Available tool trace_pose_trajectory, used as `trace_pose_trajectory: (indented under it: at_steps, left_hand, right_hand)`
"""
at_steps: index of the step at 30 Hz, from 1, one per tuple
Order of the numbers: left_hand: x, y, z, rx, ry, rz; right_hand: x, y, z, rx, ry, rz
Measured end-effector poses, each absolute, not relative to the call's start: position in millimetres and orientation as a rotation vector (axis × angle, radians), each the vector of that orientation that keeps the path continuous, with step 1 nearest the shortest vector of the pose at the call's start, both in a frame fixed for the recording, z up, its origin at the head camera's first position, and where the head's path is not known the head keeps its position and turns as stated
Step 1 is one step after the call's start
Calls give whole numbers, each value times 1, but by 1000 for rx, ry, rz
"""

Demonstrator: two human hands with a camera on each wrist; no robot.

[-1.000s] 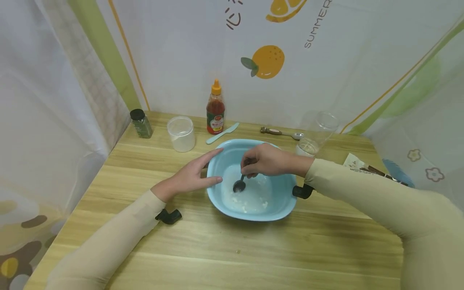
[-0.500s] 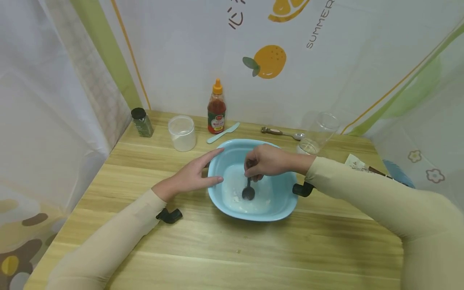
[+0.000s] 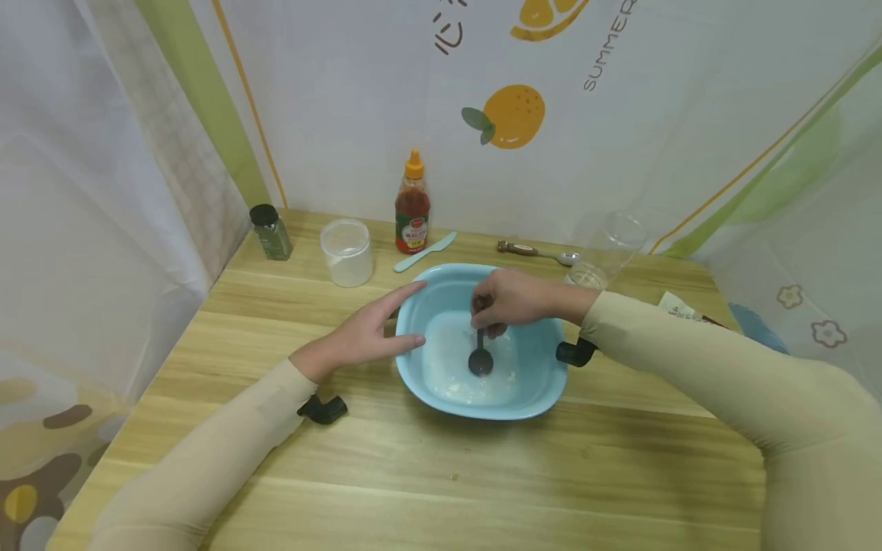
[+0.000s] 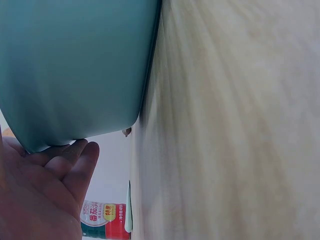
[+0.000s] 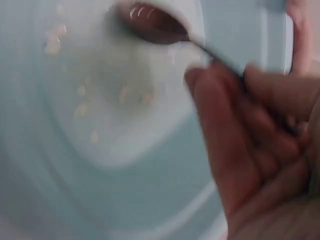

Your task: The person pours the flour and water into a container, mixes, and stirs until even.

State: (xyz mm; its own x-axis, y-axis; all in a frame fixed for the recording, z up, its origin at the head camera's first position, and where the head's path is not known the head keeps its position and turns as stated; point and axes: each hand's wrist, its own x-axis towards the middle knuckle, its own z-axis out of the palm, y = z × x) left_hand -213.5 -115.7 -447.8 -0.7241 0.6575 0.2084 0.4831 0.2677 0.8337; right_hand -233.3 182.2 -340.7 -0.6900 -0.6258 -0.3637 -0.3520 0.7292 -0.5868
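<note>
A light blue basin (image 3: 551,383) on the wooden table contains whitish, cloudy liquid (image 3: 448,375) with small pale lumps. At its left rim, my left hand (image 3: 365,333) holds on: the thumb lies over the edge, while in the left wrist view several fingers (image 4: 82,167) press under the rim. My right hand (image 3: 517,298), above the basin, pinches the handle of a dark spoon (image 3: 480,362) between thumb and fingers. The spoon's bowl points down at the liquid. Motion blurs the spoon (image 5: 155,24) in the right wrist view, so how deep it dips is unclear.
Behind the basin stand a black-lidded jar (image 3: 271,233), a clear tub of white powder (image 3: 347,256), a red sauce bottle (image 3: 413,210) and a clear glass (image 3: 609,245). A pale green knife (image 3: 425,252) and a brown-handled spoon (image 3: 537,252) lie there. A white packet (image 3: 675,306) is at right.
My right hand and the dark spoon have moved rightward within the basin, with the spoon dipping nearer and then back slightly. The pale lumps have shifted. My left hand stays on the rim.
</note>
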Motion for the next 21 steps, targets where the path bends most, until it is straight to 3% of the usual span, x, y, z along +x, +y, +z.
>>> trace_pose_trajectory:
  at_steps: [5,13,21]
  left_hand:
    - [-214,-116,-446,1071,2349,1438]
    - [-213,-114,-444,1081,2334,1454]
    - [-211,-114,-443,1084,2340,1448]
  right_hand:
    - [-240,175,-342,-730,2610,-620]
    - [-238,179,-341,-844,2280,-619]
    - [-245,174,-341,-811,2547,-644]
